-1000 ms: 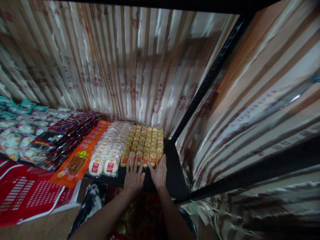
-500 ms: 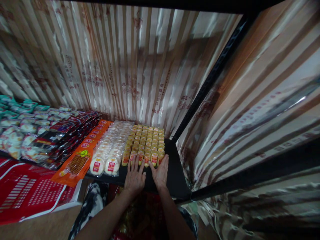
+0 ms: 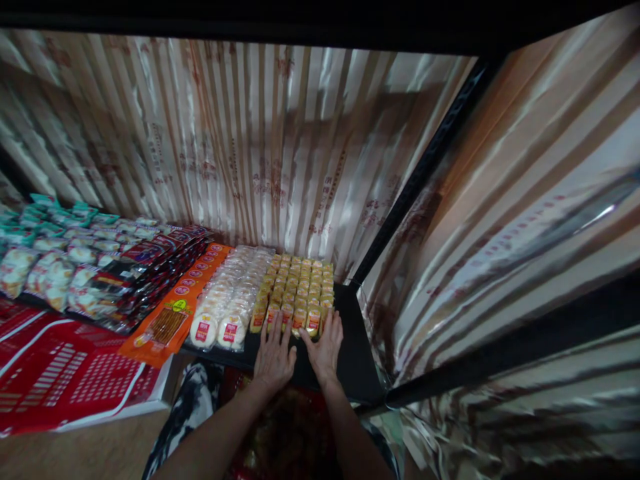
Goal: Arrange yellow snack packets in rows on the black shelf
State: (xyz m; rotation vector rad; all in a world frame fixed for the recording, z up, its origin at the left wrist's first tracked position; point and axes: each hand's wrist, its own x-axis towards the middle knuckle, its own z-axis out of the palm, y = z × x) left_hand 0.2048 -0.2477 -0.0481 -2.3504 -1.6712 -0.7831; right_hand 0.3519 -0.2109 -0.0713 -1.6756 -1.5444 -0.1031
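Small yellow-wrapped snack packs [image 3: 299, 287] stand in close rows on a black shelf [image 3: 353, 347]. My left hand [image 3: 274, 357] lies with its fingers spread against the front row of these packs. To its right, my right hand [image 3: 325, 347] has its fingers stretched out and its thumb apart, at the front right corner of the same block. Neither hand grips anything. Left of the yellow packs are two rows of round white cakes in clear wrappers [image 3: 233, 327], with red labels on the front ones.
An orange snack bag [image 3: 173, 313] lies beside the white cakes. Further left are stacked dark red packets [image 3: 155, 260] and white and green bags [image 3: 50, 253]. A red basket [image 3: 65, 373] stands below. A black post [image 3: 400, 207] and striped plastic sheeting [image 3: 280, 147] bound the shelf.
The view has shifted a little, so the shelf and goods appear slightly further right. Both hands remain at the front of the yellow packs, with fingers still spread.
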